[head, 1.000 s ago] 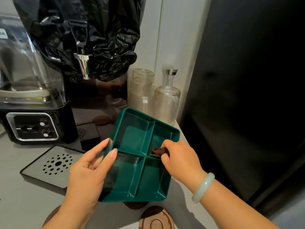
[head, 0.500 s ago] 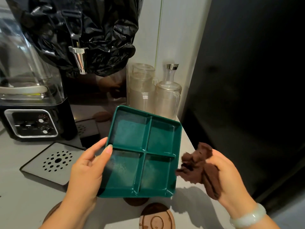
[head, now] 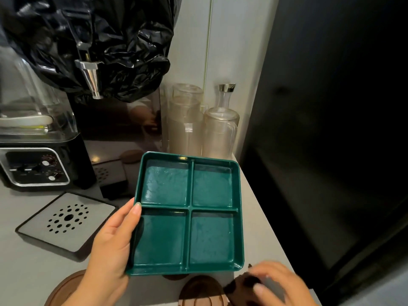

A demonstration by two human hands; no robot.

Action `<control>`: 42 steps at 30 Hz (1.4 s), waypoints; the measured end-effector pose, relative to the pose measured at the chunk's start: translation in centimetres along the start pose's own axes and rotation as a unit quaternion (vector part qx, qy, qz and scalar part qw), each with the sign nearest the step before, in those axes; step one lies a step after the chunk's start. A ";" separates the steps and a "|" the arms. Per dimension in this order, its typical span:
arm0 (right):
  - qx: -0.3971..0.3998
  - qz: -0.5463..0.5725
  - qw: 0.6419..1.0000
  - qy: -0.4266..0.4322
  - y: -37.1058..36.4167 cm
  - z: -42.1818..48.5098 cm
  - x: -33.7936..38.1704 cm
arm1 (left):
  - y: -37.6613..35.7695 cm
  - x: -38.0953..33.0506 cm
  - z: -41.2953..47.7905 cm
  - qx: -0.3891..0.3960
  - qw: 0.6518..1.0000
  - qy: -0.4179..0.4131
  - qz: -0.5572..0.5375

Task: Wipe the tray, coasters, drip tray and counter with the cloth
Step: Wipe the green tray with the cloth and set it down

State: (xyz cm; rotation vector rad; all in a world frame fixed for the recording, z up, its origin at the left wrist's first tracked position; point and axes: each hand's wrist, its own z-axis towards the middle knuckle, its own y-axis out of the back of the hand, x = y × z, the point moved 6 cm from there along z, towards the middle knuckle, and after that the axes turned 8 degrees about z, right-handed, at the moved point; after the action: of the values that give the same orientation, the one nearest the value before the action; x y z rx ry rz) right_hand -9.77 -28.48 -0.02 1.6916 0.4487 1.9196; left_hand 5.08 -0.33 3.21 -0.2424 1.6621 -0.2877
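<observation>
A dark green tray (head: 189, 209) split into four compartments sits nearly level just above the grey counter (head: 28, 274). My left hand (head: 110, 246) grips its left edge, thumb on the rim. My right hand (head: 278, 286), blurred at the lower right, holds a crumpled brown cloth (head: 240, 288) low over the counter. Brown round coasters lie at the front: one (head: 203, 290) under the cloth's left side, another (head: 66, 290) at the lower left, and a small one (head: 174, 277) peeks out beneath the tray. The steel drip tray (head: 66, 221) with holes lies left of the tray.
A dispenser wrapped in black plastic, with a steel tap (head: 89, 77), stands behind. A blender base with knobs (head: 35, 166) is at the left. Two clear glass jugs (head: 203, 122) stand at the back by the wall. A tall black appliance (head: 331, 129) bounds the counter's right side.
My right hand left the tray with the cloth, swung out right and dropped toward the counter's front edge. The tray tilted from steep to almost flat in my left hand.
</observation>
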 end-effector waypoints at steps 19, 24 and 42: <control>-0.167 0.162 0.947 -0.221 3.4 8.9 -5.6 | -8.3 9.4 4.0 0.023 0.964 0.146 0.222; -0.179 0.185 0.934 -0.246 2.7 12.7 -7.2 | -8.8 10.1 6.5 -0.058 0.954 0.137 0.259; -0.176 0.197 0.923 -0.280 -0.5 18.6 -9.7 | -7.9 12.0 12.5 -0.058 0.952 0.204 0.219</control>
State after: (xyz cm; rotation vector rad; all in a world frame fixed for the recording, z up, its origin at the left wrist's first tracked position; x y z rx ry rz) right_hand 9.24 -35.64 -5.13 2.0636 -0.4606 1.5243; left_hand 16.07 -12.26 -6.71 0.1124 2.0913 0.1072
